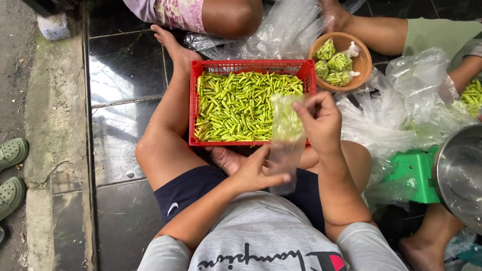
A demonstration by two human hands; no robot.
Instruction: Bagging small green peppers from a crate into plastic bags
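I sit cross-legged on the floor behind a red plastic basket [193,108] full of small green chillies [236,103]. A small clear plastic bag [286,143] hangs in front of me. My right hand [321,120] pinches its upper edge above the basket's near right corner. My left hand [256,170] holds its lower part over my lap. The bag looks empty.
A brown bowl [362,64] with three tied bags of chillies stands behind the basket on the right. Other people sit around it, amid clear plastic bags [401,110]. A green stool [412,173] and a steel pot [459,175] are at right. Green sandals [11,175] lie at left.
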